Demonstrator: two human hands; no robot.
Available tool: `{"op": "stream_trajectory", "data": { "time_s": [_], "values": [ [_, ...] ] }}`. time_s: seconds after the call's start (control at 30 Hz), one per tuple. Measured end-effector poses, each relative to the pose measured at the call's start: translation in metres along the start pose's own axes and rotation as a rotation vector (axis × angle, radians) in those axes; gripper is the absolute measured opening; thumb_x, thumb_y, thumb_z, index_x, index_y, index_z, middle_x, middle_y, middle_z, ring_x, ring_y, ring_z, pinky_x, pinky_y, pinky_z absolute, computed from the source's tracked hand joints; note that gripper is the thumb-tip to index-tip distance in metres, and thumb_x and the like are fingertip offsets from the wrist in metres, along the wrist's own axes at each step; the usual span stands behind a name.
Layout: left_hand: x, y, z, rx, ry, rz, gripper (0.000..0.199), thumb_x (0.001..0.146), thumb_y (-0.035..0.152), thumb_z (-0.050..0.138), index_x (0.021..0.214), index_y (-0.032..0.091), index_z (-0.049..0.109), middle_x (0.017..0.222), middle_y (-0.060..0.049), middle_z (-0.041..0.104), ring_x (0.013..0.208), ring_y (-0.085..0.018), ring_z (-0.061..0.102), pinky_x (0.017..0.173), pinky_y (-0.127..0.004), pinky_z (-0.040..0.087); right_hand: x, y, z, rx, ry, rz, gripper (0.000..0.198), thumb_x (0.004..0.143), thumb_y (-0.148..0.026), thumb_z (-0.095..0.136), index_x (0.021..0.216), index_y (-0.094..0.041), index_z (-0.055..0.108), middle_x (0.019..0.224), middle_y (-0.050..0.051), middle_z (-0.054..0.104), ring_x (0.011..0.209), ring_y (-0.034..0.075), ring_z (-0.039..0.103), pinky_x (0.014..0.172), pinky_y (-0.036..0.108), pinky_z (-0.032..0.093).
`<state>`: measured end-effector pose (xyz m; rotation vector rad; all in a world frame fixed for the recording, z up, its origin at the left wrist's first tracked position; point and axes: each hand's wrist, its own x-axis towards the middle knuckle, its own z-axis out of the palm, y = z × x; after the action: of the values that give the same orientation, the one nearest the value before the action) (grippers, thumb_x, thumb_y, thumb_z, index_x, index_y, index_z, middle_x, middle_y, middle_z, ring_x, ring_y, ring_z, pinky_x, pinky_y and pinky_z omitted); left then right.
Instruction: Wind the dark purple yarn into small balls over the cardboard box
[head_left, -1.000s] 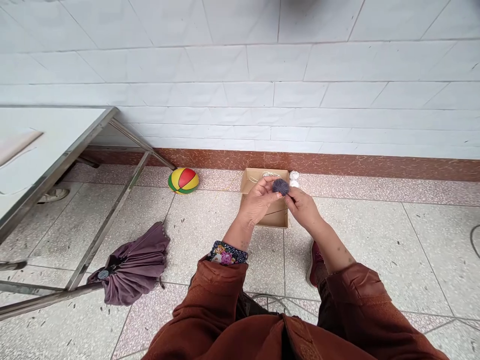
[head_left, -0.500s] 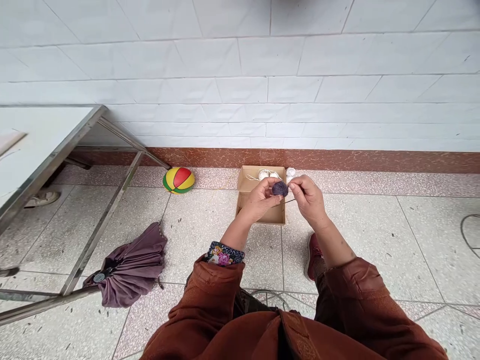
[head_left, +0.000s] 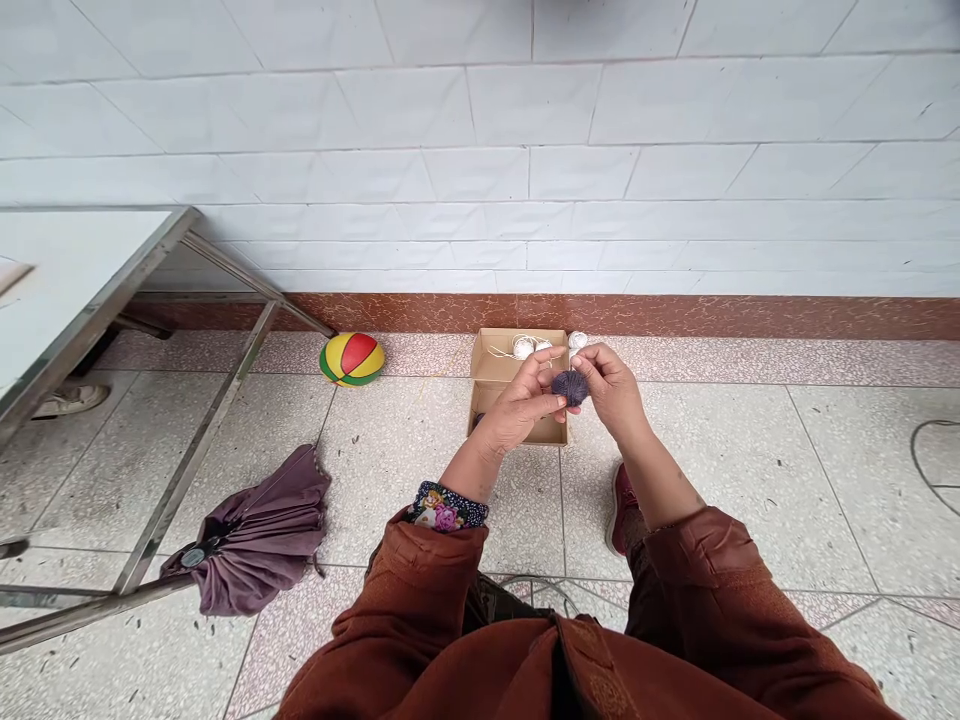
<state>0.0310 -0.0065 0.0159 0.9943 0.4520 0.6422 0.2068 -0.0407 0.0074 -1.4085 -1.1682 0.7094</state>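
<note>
A dark purple ball of yarn (head_left: 570, 388) sits in the fingers of my left hand (head_left: 519, 408), which is closed on it from the left. My right hand (head_left: 613, 388) is at the ball's upper right, thumb and forefinger pinched together, apparently on the yarn's strand; the strand itself is hard to see there. Beneath both hands an open cardboard box (head_left: 484, 370) stands on the floor, partly covered by them. White balls of yarn (head_left: 523, 347) lie in its far part with a loose white strand. More white yarn (head_left: 577, 341) rests just right of the box.
A red, yellow and green ball (head_left: 352, 358) lies by the wall. Left of me, a folded purple umbrella (head_left: 262, 540) leans at the metal frame of a white table (head_left: 90, 240). A shoe (head_left: 71, 400) shows beneath the table. A dark cable (head_left: 919, 450) lies at the far right.
The yarn ball has turned in my left hand and sits slightly lower and to the right. My right hand has moved a little up and left, closer to the ball.
</note>
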Motion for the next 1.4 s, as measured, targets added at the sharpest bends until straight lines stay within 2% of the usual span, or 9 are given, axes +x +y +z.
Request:
{"op": "stream_trajectory", "data": {
  "time_s": [0.13, 0.37, 0.57, 0.83, 0.97, 1.1, 1.2, 1.33, 1.4],
  "values": [
    [-0.004, 0.006, 0.002, -0.086, 0.025, -0.047, 0.058, 0.087, 0.026, 0.08, 0.145, 0.03, 0.069, 0.127, -0.009, 0.072, 0.087, -0.015, 0.071, 0.077, -0.03, 0.051, 0.001, 0.005, 0.001, 0.007, -0.069, 0.078, 0.035, 0.096, -0.058, 0.066, 0.085, -0.025, 0.062, 0.08, -0.001, 0.065, 0.076, 0.018, 0.057, 0.075, 0.033, 0.047],
    [-0.004, 0.008, 0.0, -0.223, 0.089, -0.026, 0.054, 0.081, 0.022, 0.081, 0.135, 0.024, 0.077, 0.114, -0.008, 0.075, 0.089, -0.016, 0.068, 0.084, -0.031, 0.052, 0.001, 0.011, 0.002, -0.063, -0.151, 0.081, 0.026, 0.095, -0.048, 0.061, 0.084, -0.025, 0.064, 0.081, 0.001, 0.064, 0.077, 0.02, 0.057, 0.076, 0.034, 0.047],
    [-0.002, 0.006, -0.003, -0.242, 0.093, -0.018, 0.052, 0.088, 0.035, 0.08, 0.138, 0.022, 0.074, 0.12, -0.01, 0.074, 0.093, -0.018, 0.07, 0.087, -0.033, 0.054, -0.001, 0.017, 0.008, -0.116, -0.185, 0.051, 0.022, 0.098, -0.041, 0.058, 0.089, -0.024, 0.068, 0.085, 0.003, 0.069, 0.079, 0.021, 0.06, 0.076, 0.034, 0.049],
    [-0.003, 0.01, -0.011, -0.104, 0.189, 0.1, 0.048, 0.083, 0.034, 0.091, 0.127, 0.027, 0.077, 0.124, -0.007, 0.073, 0.107, -0.02, 0.072, 0.1, -0.037, 0.058, -0.003, 0.025, 0.009, -0.233, -0.281, -0.128, 0.017, 0.099, -0.034, 0.062, 0.086, -0.025, 0.067, 0.085, 0.005, 0.068, 0.084, 0.024, 0.063, 0.076, 0.036, 0.051],
    [-0.001, 0.008, -0.022, 0.073, 0.323, 0.137, 0.052, 0.08, 0.034, 0.092, 0.129, 0.028, 0.074, 0.126, -0.007, 0.074, 0.105, -0.018, 0.069, 0.092, -0.034, 0.057, -0.006, 0.01, 0.004, -0.185, -0.401, -0.19, 0.019, 0.102, -0.037, 0.064, 0.089, -0.025, 0.07, 0.086, 0.004, 0.069, 0.081, 0.021, 0.063, 0.077, 0.035, 0.051],
    [0.002, 0.005, -0.025, 0.264, 0.451, 0.164, 0.046, 0.076, 0.032, 0.093, 0.117, 0.023, 0.074, 0.115, -0.006, 0.078, 0.103, -0.019, 0.069, 0.097, -0.036, 0.054, -0.007, -0.009, -0.006, -0.052, -0.485, -0.151, 0.026, 0.102, -0.045, 0.067, 0.087, -0.025, 0.071, 0.08, 0.001, 0.066, 0.071, 0.017, 0.056, 0.07, 0.033, 0.048],
    [0.002, 0.005, -0.021, 0.305, 0.405, 0.127, 0.045, 0.074, 0.032, 0.095, 0.112, 0.021, 0.075, 0.112, -0.007, 0.079, 0.103, -0.02, 0.07, 0.099, -0.038, 0.053, -0.005, -0.015, -0.011, 0.041, -0.417, -0.13, 0.03, 0.101, -0.052, 0.069, 0.089, -0.025, 0.072, 0.08, 0.001, 0.064, 0.07, 0.017, 0.054, 0.069, 0.033, 0.046],
    [-0.001, 0.004, -0.013, 0.229, 0.191, 0.022, 0.045, 0.073, 0.032, 0.095, 0.113, 0.02, 0.077, 0.109, -0.007, 0.078, 0.1, -0.019, 0.069, 0.099, -0.039, 0.053, 0.001, -0.01, -0.011, 0.056, -0.212, -0.1, 0.033, 0.099, -0.057, 0.071, 0.087, -0.026, 0.071, 0.081, 0.001, 0.063, 0.073, 0.018, 0.054, 0.07, 0.034, 0.046],
    [-0.001, 0.001, -0.011, 0.165, 0.136, 0.013, 0.044, 0.073, 0.032, 0.096, 0.11, 0.019, 0.077, 0.107, -0.006, 0.077, 0.098, -0.018, 0.068, 0.098, -0.037, 0.053, 0.003, -0.005, -0.009, 0.022, -0.135, -0.077, 0.034, 0.097, -0.058, 0.072, 0.085, -0.026, 0.069, 0.082, 0.001, 0.063, 0.075, 0.019, 0.054, 0.072, 0.034, 0.045]
  ]
}}
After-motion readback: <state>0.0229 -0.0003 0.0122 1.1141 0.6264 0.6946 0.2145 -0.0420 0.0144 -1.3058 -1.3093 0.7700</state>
